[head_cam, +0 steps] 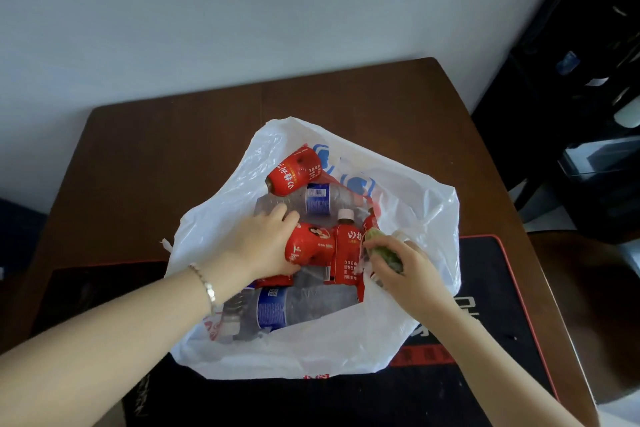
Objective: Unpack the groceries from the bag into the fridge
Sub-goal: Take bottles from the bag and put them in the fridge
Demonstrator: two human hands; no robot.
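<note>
Closest to me, the black desk mat (pixel 467 288) with its red edging lies under the near side of the white plastic bag (pixel 311 350), which sags open on the brown table (pixel 173 149). A clear water bottle (pixel 287 308) with a blue label lies on its side at the bag's near end.

Just beyond it, both hands are in among the drinks. The left hand (pixel 256 243), a bracelet (pixel 207 288) on its wrist, is wrapped round a red-labelled bottle (pixel 308 243) lying on its side, thumb under and fingers over. The right hand (pixel 405 270) has its fingers curled round a green-wrapped item (pixel 384 253); what it is I cannot tell. Between them is a white-capped red bottle (pixel 346 246). Further in lie a second water bottle (pixel 315 201) and another red one (pixel 294 172). No fridge is in sight.

The bottles are piled loose and touching, so lifting the gripped one could, I'd guess, set its neighbours rolling. The thin bag wall might also snag the right hand's load and drag the bag along.
</note>
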